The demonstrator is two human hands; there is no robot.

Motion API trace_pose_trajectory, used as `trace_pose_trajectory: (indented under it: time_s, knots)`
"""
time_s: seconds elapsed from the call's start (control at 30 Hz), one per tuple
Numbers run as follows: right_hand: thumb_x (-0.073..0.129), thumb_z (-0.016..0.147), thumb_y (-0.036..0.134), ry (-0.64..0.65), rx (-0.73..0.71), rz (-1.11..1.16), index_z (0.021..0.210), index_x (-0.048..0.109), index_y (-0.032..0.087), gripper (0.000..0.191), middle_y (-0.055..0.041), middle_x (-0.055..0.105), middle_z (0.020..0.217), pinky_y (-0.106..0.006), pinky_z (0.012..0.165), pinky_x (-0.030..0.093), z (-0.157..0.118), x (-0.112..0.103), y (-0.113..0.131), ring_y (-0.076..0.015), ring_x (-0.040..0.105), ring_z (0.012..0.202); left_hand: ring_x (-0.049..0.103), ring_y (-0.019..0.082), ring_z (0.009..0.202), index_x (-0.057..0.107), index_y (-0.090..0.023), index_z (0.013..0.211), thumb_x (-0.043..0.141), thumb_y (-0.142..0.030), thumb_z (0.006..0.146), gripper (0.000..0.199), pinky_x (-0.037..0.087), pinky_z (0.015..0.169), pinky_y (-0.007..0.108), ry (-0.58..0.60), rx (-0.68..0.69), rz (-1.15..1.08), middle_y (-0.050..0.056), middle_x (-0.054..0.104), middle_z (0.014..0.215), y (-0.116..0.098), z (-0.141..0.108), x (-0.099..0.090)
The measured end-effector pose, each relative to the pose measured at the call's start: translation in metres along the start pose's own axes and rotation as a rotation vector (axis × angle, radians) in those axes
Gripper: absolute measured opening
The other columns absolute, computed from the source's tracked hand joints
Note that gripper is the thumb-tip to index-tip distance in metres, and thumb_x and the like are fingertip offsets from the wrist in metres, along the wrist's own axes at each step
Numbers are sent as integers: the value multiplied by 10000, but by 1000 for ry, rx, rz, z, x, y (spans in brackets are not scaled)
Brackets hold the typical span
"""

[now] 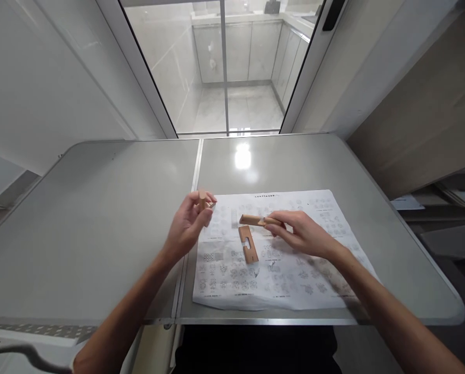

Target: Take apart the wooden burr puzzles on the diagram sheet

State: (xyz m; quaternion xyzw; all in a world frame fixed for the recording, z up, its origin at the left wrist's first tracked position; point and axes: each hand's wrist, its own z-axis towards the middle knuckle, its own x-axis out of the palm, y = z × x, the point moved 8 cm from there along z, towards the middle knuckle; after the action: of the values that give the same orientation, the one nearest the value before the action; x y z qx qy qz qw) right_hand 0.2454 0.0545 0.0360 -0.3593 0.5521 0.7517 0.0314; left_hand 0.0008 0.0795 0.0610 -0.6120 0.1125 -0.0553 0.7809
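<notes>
Between the thumb and fingers of my left hand (188, 224) is a short wooden puzzle piece (202, 200), raised over the left edge of the printed sheet (224, 283). My right hand (300, 232) pinches one end of a long notched wooden puzzle piece (251, 220), which points left above the sheet. Just below its tip, a flat wooden puzzle piece with a cut-out slot (250, 252) lies on the paper, touched by neither hand. The fingers partly cover both held pieces.
The sheet, covered in small printed diagrams, lies on a grey folding table (92, 223) with a metal seam (197, 166) down its middle. Beyond the far edge stands a glass door (205, 104). Shelves with papers (462, 189) are at the right.
</notes>
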Motion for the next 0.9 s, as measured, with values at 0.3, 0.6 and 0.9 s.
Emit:
trace_pose_trajectory:
  time_s: [0.3,0.6,0.9]
  knots:
    - [469,1109,577,86,281,157,1061,651,219,405,5,596,784,-315,637,394,-21,-14,-19,-156,499,662,665,206,834,590,-199,1353,623,-508,1022,454,527,752,315,192,-330,438,32,705,980,30,-38,12]
    - [578,1034,643,348,413,219,878,652,215,461,52,427,706,-290,568,282,-20,-1,-28,-124,351,607,672,308,1287,512,-192,1443,411,-382,1108,398,536,1075,464,306,-263,614,158,657,1436,43,-56,36]
    - [563,1016,613,318,440,-6,688,483,222,517,27,484,669,-298,542,262,0,25,-31,-127,361,580,721,251,957,670,-201,1076,475,-348,1102,246,510,797,348,227,-282,840,79,748,1083,34,-46,40]
